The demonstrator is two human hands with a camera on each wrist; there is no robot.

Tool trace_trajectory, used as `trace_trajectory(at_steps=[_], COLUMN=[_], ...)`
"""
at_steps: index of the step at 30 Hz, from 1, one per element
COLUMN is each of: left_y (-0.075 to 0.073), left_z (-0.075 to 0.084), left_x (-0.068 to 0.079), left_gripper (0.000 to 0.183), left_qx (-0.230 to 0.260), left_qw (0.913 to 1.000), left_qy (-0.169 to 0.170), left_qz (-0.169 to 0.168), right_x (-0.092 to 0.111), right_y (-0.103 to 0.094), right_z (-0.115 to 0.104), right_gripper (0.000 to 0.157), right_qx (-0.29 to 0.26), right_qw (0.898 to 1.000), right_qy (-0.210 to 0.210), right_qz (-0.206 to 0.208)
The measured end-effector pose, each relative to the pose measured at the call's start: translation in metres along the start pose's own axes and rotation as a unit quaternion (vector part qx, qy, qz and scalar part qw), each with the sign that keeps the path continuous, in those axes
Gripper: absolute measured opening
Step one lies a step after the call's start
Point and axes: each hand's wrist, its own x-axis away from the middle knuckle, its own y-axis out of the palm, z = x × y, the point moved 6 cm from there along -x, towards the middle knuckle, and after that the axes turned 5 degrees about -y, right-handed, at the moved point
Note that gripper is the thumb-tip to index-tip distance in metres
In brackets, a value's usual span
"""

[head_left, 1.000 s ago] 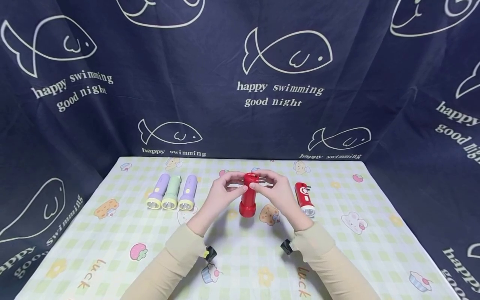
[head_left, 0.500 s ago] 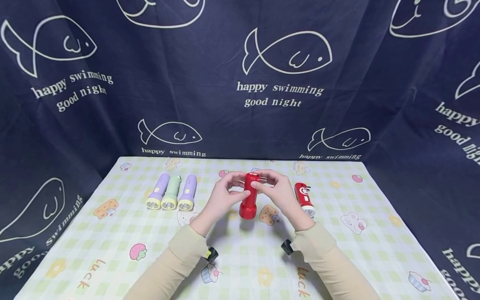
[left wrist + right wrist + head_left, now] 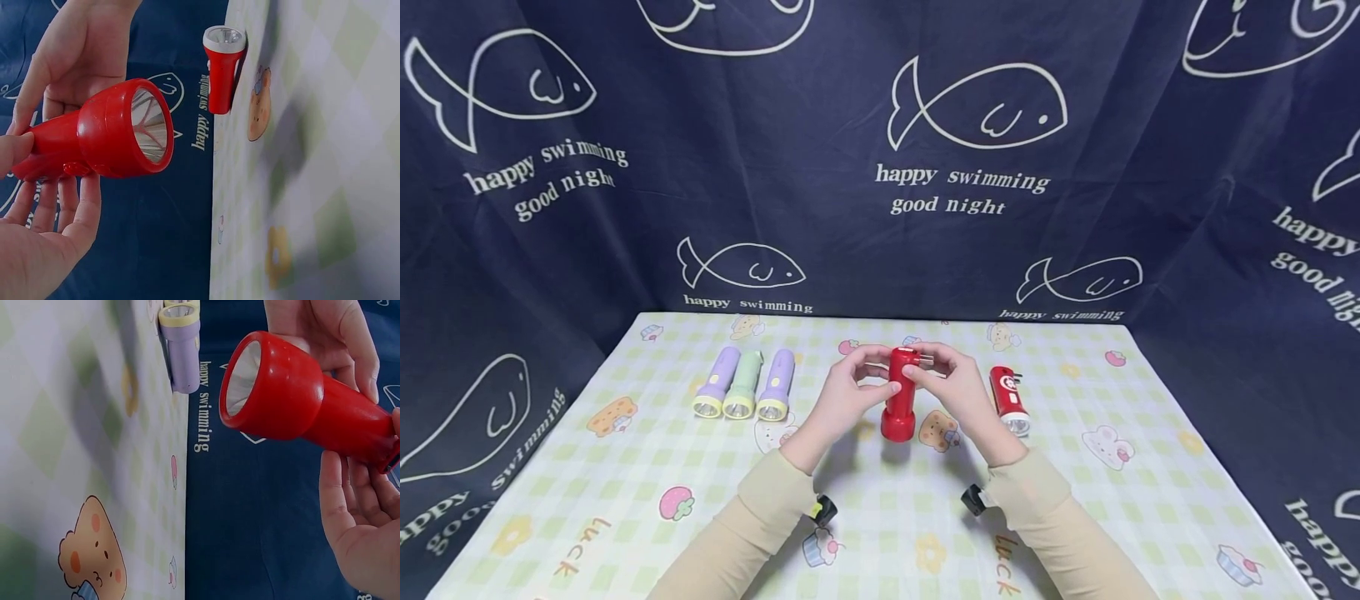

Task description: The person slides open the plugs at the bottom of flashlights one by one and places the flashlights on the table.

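Above the table's middle, a red flashlight (image 3: 898, 396) is held lens end down, with metal plug prongs (image 3: 927, 360) sticking out to the right near its top. My left hand (image 3: 848, 387) pinches its body between thumb and fingers from the left. From the other side my right hand (image 3: 952, 379) grips its upper part, thumb across the front. The left wrist view shows the flashlight's wide head and silvery reflector (image 3: 150, 125). In the right wrist view the lens end (image 3: 244, 378) faces the tablecloth, clear of it.
Two purple flashlights (image 3: 777, 385) and a green one (image 3: 743, 385) lie in a row at the left. A red flashlight with a white head (image 3: 1011, 398) lies at the right, prongs showing. A checked cloth (image 3: 647, 450) covers the table; a dark blue fish-print curtain (image 3: 835, 275) hangs behind.
The held flashlight has turned slightly in my hands, its prongs showing differently, and shifted a little right and down. My left thumb sits lower on its body. The other flashlights stay put.
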Motion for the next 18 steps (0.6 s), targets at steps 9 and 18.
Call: trace_trajectory(at_steps=[9,18], left_y=[-0.004,-0.007], left_z=[0.006,0.034], left_x=[-0.001,0.005], left_gripper=[0.043,0.043], left_qx=[0.001,0.013], left_qw=[0.9998,0.9993], left_qy=[-0.003,-0.010], left_qz=[0.022,0.032], right_x=[0.002,0.006], right_y=[-0.001,0.005], right_z=[0.005,0.011], right_gripper=[0.044,0.040], right_qx=[0.004,-0.012], right_qw=[1.000,1.000], right_qy=[-0.001,-0.011], right_qz=[0.015,0.013])
